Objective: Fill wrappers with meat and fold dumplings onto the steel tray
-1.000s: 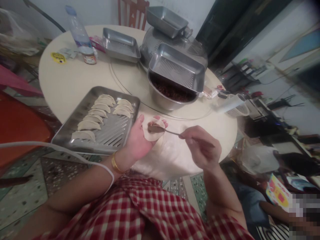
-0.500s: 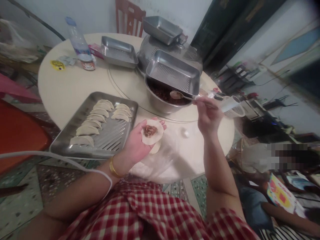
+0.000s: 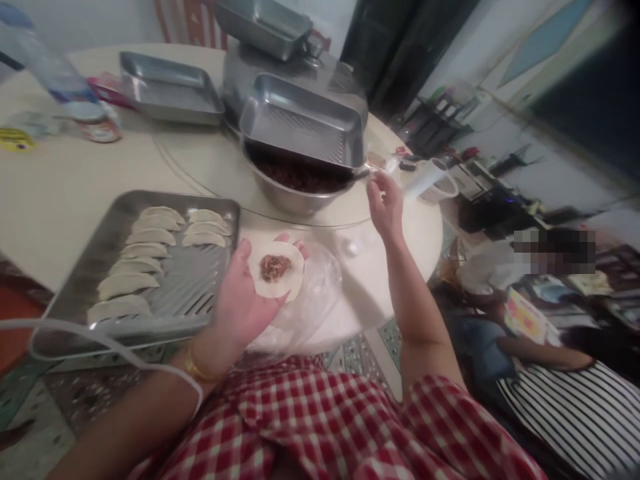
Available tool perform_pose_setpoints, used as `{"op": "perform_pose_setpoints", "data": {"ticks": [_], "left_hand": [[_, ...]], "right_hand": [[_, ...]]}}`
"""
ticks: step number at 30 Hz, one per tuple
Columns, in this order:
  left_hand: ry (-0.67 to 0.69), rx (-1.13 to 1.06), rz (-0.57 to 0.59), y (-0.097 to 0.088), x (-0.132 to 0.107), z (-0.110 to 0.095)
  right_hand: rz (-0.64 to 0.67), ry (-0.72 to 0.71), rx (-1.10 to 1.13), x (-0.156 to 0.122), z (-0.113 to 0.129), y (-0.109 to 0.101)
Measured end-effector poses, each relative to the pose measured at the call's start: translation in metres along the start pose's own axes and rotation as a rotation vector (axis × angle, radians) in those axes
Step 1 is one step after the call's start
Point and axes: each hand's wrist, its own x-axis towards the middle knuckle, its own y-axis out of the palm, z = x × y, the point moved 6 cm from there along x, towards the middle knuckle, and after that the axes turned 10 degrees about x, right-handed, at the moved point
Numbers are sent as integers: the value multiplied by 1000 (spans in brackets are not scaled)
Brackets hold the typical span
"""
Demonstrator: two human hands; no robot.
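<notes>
My left hand (image 3: 240, 293) is cupped under a round dumpling wrapper (image 3: 295, 267), thumb at one side and fingertips showing past its far edge. A small mound of dark minced filling (image 3: 275, 267) lies in the wrapper's middle. At the right rim of a metal bowl (image 3: 300, 202), my right hand (image 3: 387, 203) has its fingers closed at the end of a spoon handle (image 3: 359, 176). The spoon's head is hidden in the bowl, which holds dark filling (image 3: 300, 177). Left of my left hand, a metal tray (image 3: 185, 313) carries several folded dumplings (image 3: 135, 267) in two rows.
An empty metal tray (image 3: 305, 127) rests over the bowl's far side. Behind stand a large lidded pot (image 3: 330, 77) and another tray (image 3: 170, 93). A clear plastic bag (image 3: 315, 280) lies by the table's front edge. A white cable (image 3: 125, 350) crosses my left forearm. Another person (image 3: 500, 267) is at right.
The spoon has gone from above the bowl down into it, and my right hand has moved to the rim. My left hand still holds the filled wrapper. The view has shifted right.
</notes>
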Motion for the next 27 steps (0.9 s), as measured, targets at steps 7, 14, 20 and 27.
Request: {"op": "perform_pose_setpoints", "data": {"ticks": [7,14,20,27], "left_hand": [[-115,23,32,8,-3,24],[-177,36,168,15,-6,39],[-171,64,173,14,-10,36],[-159,75,188,17,-10,33]], "right_hand": [[218,86,-281,-71,-19,-40],[388,131,-353,-92,-48,-23],[-43,149,2,-81,-20,-54],[174,62,591,-105,75,-20]]}}
